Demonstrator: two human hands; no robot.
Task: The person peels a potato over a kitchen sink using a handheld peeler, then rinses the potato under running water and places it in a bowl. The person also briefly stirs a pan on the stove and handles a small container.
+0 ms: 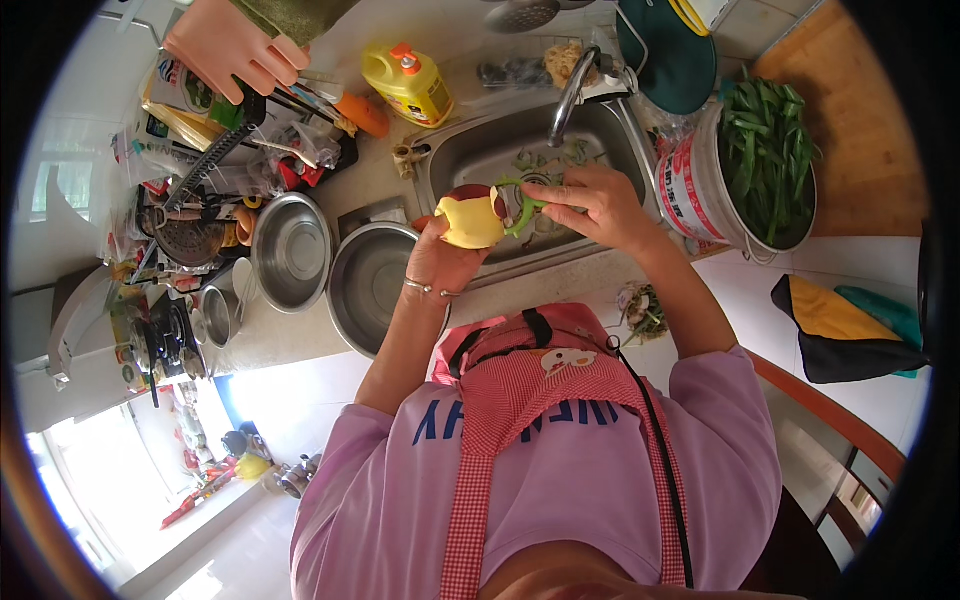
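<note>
My left hand (448, 259) grips a partly peeled, yellow-fleshed potato or similar root (472, 223) over the near left part of the steel sink (480, 146). Reddish skin remains on its far side. In my right hand (596, 206) is a green peeler (527, 206), its head close against the right side of the root. A pale strip of flesh or peel stands up at the peeler. Peel scraps (536, 161) lie in the basin below, around the drain, which my hands partly hide. A chrome faucet (574, 97) arches over the basin.
Two steel bowls (292, 251) (375, 281) stand left of the sink. A yellow detergent bottle (409, 86) is behind it. At the right, a white bucket (686, 187) holds green leafy vegetables (772, 157). Utensils and bags crowd the far left counter. A wooden chair (832, 420) stands at the lower right.
</note>
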